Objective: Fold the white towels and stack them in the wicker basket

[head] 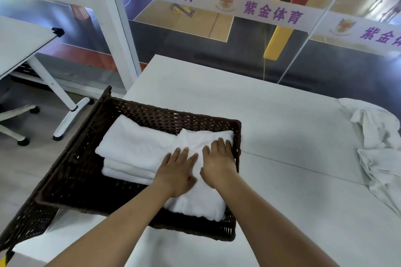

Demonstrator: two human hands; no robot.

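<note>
White tabletop (pixel 282 119) fills the foreground, with a glass wall and a court behind; on its near left corner sits the dark wicker basket (pixel 71 171); inside lies a stack of folded towels (pixel 134 147) at the left, and a second folded towel (pixel 199 201) at the right; both the left hand (pixel 176 171) and the right hand (pixel 219 162) press flat on that towel, fingers straight, grasping nothing; crumpled unfolded towels (pixel 377 147) wait at the table's right edge, so the job looks well along but unfinished.
</note>
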